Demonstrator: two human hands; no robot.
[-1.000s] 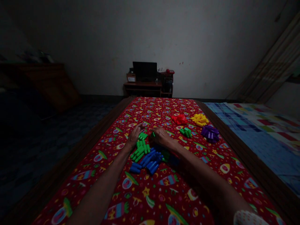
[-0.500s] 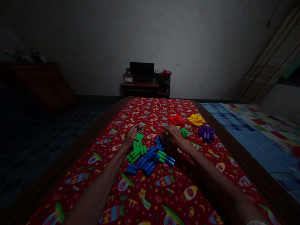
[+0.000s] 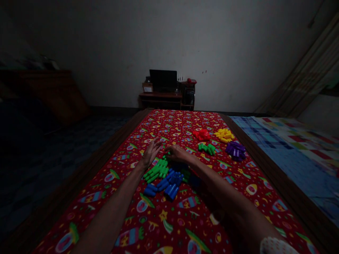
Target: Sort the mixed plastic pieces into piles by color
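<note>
My left hand [image 3: 153,152] hovers open at the far left of a pile of green tube-like plastic pieces [image 3: 156,170], fingers stretched out. Over the far end of that pile, my right hand [image 3: 178,154] has its fingers curled in on a green plastic piece [image 3: 164,156], partly hidden by the fingertips. Blue plastic pieces [image 3: 173,179] lie just nearer and to the right, some in the shadow of my right forearm. A smaller green group [image 3: 207,149] sits farther right.
Red [image 3: 201,134], yellow [image 3: 224,135] and purple pieces [image 3: 235,151] lie in separate heaps at the right. All rest on a red patterned cloth [image 3: 169,225] with brown side borders. Beyond stand a desk with a monitor [image 3: 163,79] and a wall.
My right hand has moved left, from beside the smaller green group to the green pile by my left hand. My left hand stays near the pile. The view has shifted slightly.
</note>
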